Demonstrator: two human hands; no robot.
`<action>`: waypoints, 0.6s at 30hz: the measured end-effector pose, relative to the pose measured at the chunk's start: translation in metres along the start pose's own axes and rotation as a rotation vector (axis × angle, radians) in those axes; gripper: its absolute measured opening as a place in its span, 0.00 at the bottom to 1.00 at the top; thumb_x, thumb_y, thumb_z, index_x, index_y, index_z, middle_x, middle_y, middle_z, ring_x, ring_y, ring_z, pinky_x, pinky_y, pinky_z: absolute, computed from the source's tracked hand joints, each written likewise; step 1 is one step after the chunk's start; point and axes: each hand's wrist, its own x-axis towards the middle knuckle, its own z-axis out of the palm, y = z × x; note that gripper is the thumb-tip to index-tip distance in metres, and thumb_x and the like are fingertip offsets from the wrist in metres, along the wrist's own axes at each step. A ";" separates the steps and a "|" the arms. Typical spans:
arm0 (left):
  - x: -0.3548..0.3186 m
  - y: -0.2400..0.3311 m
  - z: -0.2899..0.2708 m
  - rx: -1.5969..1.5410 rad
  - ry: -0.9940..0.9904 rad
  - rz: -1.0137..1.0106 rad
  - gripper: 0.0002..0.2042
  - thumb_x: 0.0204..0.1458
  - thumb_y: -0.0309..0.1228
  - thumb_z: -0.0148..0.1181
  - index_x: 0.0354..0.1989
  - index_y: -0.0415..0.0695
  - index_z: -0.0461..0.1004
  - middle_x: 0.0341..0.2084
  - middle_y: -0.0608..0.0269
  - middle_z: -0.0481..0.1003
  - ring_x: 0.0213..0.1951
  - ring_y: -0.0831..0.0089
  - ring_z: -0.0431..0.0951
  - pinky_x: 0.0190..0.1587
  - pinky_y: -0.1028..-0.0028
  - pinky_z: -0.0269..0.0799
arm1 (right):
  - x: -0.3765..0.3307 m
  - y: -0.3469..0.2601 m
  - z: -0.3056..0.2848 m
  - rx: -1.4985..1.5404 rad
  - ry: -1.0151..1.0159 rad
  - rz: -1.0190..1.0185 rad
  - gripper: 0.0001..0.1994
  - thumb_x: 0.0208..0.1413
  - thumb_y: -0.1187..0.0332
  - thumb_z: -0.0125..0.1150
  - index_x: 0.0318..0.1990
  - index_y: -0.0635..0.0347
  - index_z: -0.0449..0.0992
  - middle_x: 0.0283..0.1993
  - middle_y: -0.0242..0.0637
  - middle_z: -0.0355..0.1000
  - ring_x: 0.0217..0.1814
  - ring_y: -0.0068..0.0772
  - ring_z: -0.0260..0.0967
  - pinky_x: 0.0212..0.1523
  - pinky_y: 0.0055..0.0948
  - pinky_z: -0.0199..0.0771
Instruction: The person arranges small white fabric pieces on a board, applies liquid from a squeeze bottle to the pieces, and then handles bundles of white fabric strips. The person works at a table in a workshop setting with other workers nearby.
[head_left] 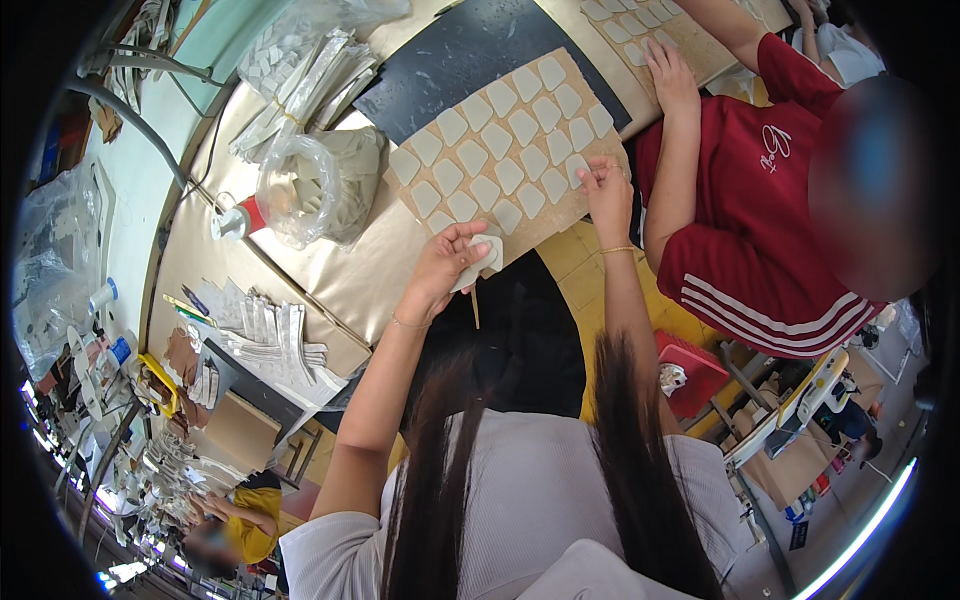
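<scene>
Currently left hand (440, 268) pinches one pale shield-shaped piece (484, 260) at the board's (570, 205) near edge — right hand (606, 190) presses another onto it. Rows mostly filled; near strip bare.

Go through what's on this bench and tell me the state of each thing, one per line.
Left hand: closed on a pale cut piece, held just off the board's near edge.
Right hand: fingertips pinching a piece at the board's right edge.
Brown board: lying flat, covered in rows of pale pieces.
Clear plastic bag: open-mouthed, holding grey material.
Bundled strips: stacked and tied.
Co-worker's hand: resting flat on a second board.
</scene>
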 end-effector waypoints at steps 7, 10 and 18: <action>0.003 0.005 0.001 -0.001 0.064 0.083 0.09 0.55 0.28 0.59 0.39 0.38 0.68 0.26 0.63 0.76 0.17 0.83 0.70 0.13 0.84 0.62 | -0.014 -0.038 -0.013 -0.096 0.004 -0.183 0.11 0.49 0.70 0.64 0.41 0.59 0.73 0.35 0.41 0.71 0.32 0.35 0.72 0.35 0.29 0.70; 0.006 0.005 0.006 -0.052 0.023 0.097 0.09 0.55 0.29 0.59 0.39 0.38 0.68 0.26 0.63 0.76 0.17 0.83 0.70 0.13 0.84 0.62 | -0.032 -0.025 -0.001 0.637 -0.547 -0.129 0.10 0.55 0.68 0.62 0.42 0.59 0.73 0.34 0.31 0.71 0.33 0.22 0.70 0.35 0.24 0.70; 0.009 0.000 0.009 0.105 0.167 0.147 0.12 0.55 0.30 0.59 0.43 0.37 0.70 0.26 0.65 0.75 0.18 0.83 0.69 0.14 0.83 0.61 | -0.071 -0.066 -0.001 0.667 -0.746 0.149 0.08 0.57 0.68 0.59 0.38 0.64 0.72 0.28 0.29 0.71 0.28 0.17 0.68 0.30 0.18 0.68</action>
